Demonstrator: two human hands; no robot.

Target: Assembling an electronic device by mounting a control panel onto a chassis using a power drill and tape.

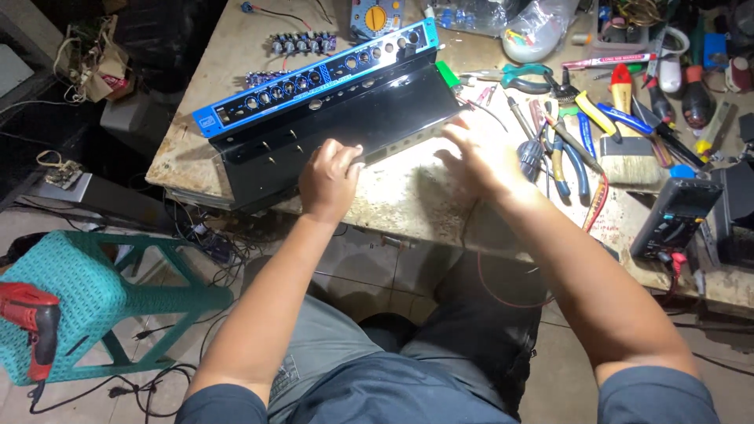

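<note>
The left hand (328, 179) grips the near edge of a black bent metal case with a blue front strip (330, 110). The right hand (477, 157) lies open at the case's right end. Both are near the front edge of the counter (400, 200).

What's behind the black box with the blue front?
Behind the black box you can see small circuit boards with knobs and an orange-dialed meter on the table. Whatever sits right against its back is hidden.

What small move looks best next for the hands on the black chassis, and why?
Probably bring the right hand onto the chassis end. The left hand already grips its near edge, while the right hand hovers in glare beside the right end, seemingly not gripping, and the chassis overhangs the table edge.
</note>
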